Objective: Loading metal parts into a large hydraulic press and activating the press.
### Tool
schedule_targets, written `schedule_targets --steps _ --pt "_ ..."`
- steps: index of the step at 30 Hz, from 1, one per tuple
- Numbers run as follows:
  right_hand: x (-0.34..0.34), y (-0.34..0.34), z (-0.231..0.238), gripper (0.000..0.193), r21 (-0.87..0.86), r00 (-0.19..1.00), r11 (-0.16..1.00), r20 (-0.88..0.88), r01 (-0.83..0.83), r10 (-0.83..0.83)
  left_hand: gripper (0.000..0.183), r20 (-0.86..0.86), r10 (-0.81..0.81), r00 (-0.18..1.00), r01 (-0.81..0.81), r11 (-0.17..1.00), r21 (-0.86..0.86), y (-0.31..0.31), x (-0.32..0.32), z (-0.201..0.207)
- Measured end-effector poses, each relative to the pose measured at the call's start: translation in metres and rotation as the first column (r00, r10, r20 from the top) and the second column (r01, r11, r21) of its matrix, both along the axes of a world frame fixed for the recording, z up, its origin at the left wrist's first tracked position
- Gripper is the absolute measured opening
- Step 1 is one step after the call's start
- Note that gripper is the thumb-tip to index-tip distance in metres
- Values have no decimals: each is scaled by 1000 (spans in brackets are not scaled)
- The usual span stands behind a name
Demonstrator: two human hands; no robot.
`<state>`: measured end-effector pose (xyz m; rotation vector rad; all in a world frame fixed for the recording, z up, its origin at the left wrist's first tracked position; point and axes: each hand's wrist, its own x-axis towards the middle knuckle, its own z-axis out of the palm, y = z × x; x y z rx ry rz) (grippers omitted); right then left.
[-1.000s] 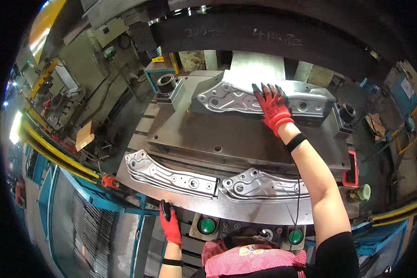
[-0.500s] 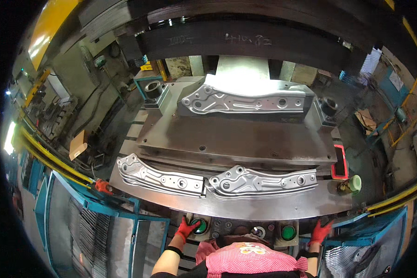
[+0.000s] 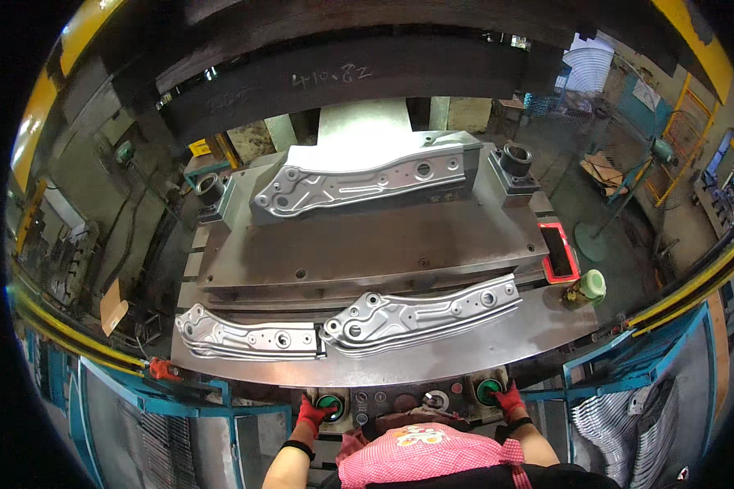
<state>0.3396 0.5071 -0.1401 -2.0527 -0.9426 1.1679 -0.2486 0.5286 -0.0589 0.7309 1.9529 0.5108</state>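
Observation:
My left hand (image 3: 314, 412), in a red glove, rests at the left green push button (image 3: 330, 407), its fingers apart and reaching over the button. On the right green push button (image 3: 488, 392) lies the thumb side of my right hand (image 3: 510, 400), also red-gloved, with fingers spread. Neither hand holds anything. Beyond them, two pressed metal brackets lie on the press table's front ledge: a shorter left bracket (image 3: 249, 335) and a longer right bracket (image 3: 420, 321). A third metal bracket (image 3: 363, 182) sits on the die block at the back.
The dark press ram (image 3: 342, 69) spans above the die block (image 3: 359, 240). Guide bushings (image 3: 515, 160) stand at its back corners. To the right are a red-framed tray (image 3: 559, 253) and a green-topped container (image 3: 589, 287). Blue racks with stacked metal parts (image 3: 633, 428) flank me.
My right hand has come inward from beside the right green button onto it. My left hand stays at its button. The whole view has turned, and the brackets keep their places.

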Motion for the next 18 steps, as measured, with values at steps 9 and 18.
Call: schedule_targets --steps 9,18 --pt "-16 3 38 107 21 1000 1000 30 -8 7 143 93 39 995 -39 999 -4 -2 -16 -33" --pt "-26 5 67 95 -11 994 1000 107 27 -26 139 144 84 986 -94 993 67 5 -1 -16"
